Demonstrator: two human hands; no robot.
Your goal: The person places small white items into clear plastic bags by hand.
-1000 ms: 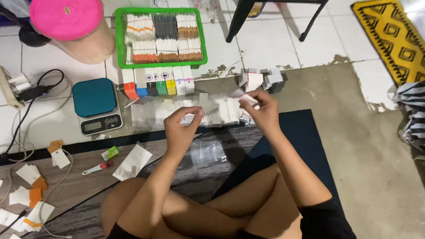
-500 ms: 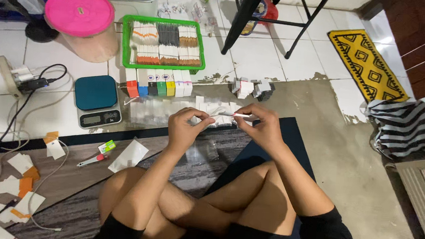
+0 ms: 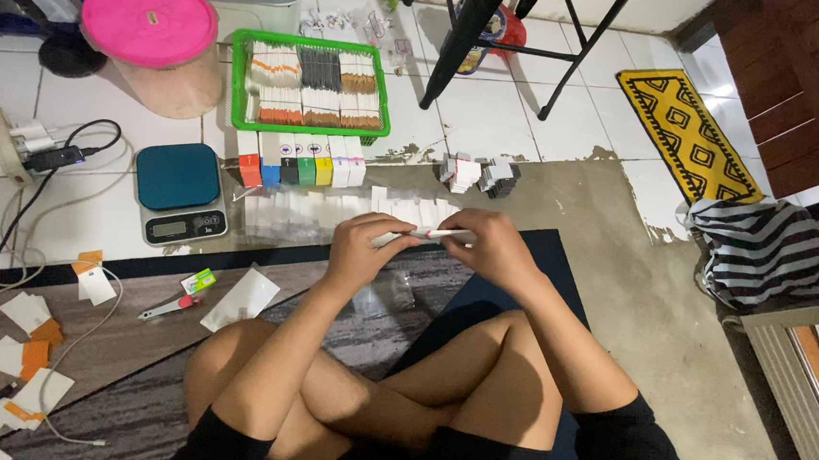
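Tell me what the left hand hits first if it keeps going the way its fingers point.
The left hand points right along the thin white strip it pinches, so it would likely meet the right hand holding the other end, though depth is hard to judge.

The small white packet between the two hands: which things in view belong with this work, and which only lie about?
In use:
left hand
right hand
small white packet
row of white packets
green tray
colored boxes

Lying about:
digital scale
pink-lidded container
yellow mat
striped bag
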